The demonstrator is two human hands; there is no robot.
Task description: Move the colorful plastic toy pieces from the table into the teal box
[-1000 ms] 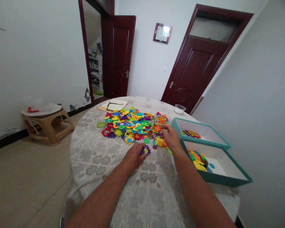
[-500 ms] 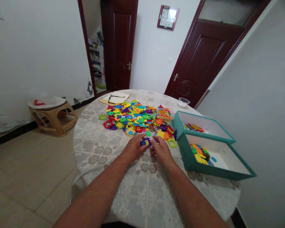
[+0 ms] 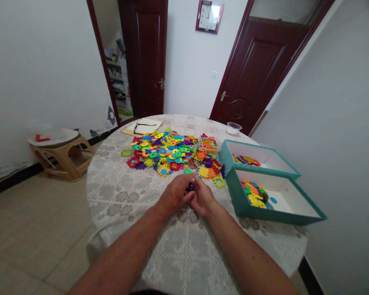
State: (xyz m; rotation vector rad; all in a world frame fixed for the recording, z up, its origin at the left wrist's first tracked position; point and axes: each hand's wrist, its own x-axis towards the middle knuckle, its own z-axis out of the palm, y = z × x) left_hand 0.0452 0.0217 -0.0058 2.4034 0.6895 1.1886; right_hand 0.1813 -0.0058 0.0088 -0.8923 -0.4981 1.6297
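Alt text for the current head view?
Left hand and right hand meet around a small, partly hidden purple piece over a patterned tablecloth. Beyond lies a heap of colourful pieces; two teal boxes holding more stand at right.

Purple gear pc (image 3: 190, 187); grey/wht floral cloth (image 3: 184, 254); teal boxes (image 3: 279, 218).

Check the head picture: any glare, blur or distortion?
All head view: glare whitens part of the wall clock; the door at right leans, likely wide-angle distortion; the colourful pile looks slightly soft; the piece between left hand and right hand is dark.
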